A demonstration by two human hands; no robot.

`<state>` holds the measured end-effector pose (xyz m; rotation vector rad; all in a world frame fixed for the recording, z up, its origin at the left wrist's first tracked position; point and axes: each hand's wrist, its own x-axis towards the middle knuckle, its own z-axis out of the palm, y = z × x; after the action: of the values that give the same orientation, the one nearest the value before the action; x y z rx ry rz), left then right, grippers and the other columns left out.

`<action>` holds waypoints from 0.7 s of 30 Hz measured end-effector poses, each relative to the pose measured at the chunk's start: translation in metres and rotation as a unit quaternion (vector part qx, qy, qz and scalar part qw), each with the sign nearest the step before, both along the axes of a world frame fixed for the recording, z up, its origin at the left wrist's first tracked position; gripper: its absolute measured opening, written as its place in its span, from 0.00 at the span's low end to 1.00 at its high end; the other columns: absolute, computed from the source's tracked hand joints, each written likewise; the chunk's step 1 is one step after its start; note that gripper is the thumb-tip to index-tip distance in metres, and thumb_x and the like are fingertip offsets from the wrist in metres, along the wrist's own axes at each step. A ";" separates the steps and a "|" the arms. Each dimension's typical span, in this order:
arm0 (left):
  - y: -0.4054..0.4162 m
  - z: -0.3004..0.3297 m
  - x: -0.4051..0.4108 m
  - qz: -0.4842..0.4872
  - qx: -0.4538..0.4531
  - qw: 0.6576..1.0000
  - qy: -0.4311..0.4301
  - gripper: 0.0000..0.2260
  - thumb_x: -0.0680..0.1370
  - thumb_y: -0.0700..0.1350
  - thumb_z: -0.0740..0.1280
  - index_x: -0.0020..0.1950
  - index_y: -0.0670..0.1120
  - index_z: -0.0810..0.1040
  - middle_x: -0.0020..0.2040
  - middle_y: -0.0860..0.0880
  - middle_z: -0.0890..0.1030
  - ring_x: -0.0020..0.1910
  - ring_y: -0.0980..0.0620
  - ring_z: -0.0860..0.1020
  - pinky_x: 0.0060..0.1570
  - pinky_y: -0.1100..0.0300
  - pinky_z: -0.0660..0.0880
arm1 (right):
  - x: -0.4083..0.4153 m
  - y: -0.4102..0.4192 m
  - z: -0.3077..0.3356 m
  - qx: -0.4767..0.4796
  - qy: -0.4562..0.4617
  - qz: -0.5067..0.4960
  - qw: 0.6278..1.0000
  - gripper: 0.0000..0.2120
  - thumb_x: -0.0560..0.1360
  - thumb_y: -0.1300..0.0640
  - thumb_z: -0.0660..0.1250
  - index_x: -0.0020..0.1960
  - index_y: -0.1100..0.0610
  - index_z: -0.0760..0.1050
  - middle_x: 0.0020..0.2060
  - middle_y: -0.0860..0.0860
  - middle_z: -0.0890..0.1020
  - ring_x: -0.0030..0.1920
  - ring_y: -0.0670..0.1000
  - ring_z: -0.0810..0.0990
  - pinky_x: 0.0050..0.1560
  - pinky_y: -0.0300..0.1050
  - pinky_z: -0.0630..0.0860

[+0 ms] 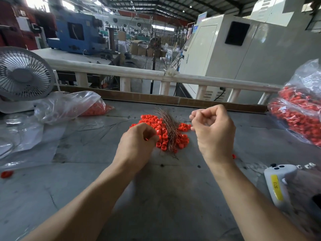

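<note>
Pinches a red cap (pixel 146 138) in the curled fingers of the left hand (pixel 139 139), down at the near-left edge of the pile of red plastic caps (pixel 160 126) mid-table. Holds the right hand (pixel 214 129) raised just right of the pile, curled tight, thumb against forefinger; cannot tell of any wire in that pinch, too fine to see. Leaves the bundle of copper wires (pixel 169 127) lying across the pile.

Looks mid-batch: plenty done, judging by the bulging bag of red pieces (pixel 300 117) far right, seemingly already wired; plenty left, judging by the loose pile, the bundle and the part-full bag of caps (pixel 97 107) far left.

Shares the grey table (pixel 173 197) with a white desk fan (pixel 23 73) far left, a white handheld controller (pixel 279 185) near right and a stray cap (pixel 7 174) near left. Nothing between hands and pile; only the tangled wires likely to snag.
</note>
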<state>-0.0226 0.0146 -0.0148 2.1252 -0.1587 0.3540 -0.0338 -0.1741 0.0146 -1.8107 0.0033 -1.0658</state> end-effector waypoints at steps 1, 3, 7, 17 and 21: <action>0.000 0.003 0.000 -0.012 -0.058 0.998 0.015 0.04 0.76 0.46 0.75 0.46 0.54 0.83 0.40 0.57 0.84 0.42 0.57 0.82 0.44 0.61 0.77 | -0.002 -0.001 0.001 -0.004 -0.022 0.001 1.000 0.07 0.77 0.53 0.70 0.44 0.51 0.72 0.41 0.51 0.85 0.44 0.54 0.87 0.45 0.63 0.82; 0.001 0.008 -0.002 -0.056 -0.180 0.981 0.046 0.05 0.76 0.42 0.75 0.47 0.52 0.84 0.41 0.51 0.86 0.39 0.56 0.82 0.40 0.62 0.77 | -0.006 -0.001 0.004 -0.019 -0.062 -0.002 0.998 0.06 0.78 0.52 0.69 0.45 0.48 0.72 0.40 0.52 0.84 0.42 0.56 0.85 0.42 0.63 0.82; 0.001 0.015 -0.005 -0.149 -0.357 0.917 0.099 0.07 0.79 0.36 0.71 0.53 0.45 0.84 0.47 0.44 0.87 0.40 0.52 0.83 0.38 0.61 0.78 | -0.015 0.004 0.011 -0.002 -0.081 0.041 0.996 0.04 0.81 0.52 0.68 0.48 0.47 0.74 0.36 0.50 0.82 0.32 0.52 0.84 0.30 0.47 0.77; 0.000 0.013 -0.002 -0.205 -0.467 0.852 0.115 0.09 0.80 0.35 0.67 0.57 0.42 0.84 0.51 0.40 0.86 0.41 0.50 0.83 0.41 0.59 0.81 | -0.017 0.023 0.001 -0.035 0.084 0.167 0.982 0.06 0.81 0.59 0.67 0.49 0.49 0.80 0.32 0.45 0.80 0.31 0.44 0.76 0.35 0.44 0.74; -0.001 0.014 -0.004 -0.202 -0.457 0.859 0.111 0.09 0.80 0.35 0.67 0.57 0.42 0.84 0.49 0.40 0.86 0.42 0.48 0.84 0.43 0.57 0.82 | -0.020 0.027 0.000 -0.072 0.101 0.193 0.973 0.06 0.81 0.58 0.69 0.51 0.49 0.82 0.36 0.41 0.83 0.34 0.42 0.80 0.37 0.36 0.75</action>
<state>-0.0261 0.0141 -0.0013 1.1274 -0.2387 -0.0794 -0.0535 -0.1470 0.0142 -1.9421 -0.2997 -0.6183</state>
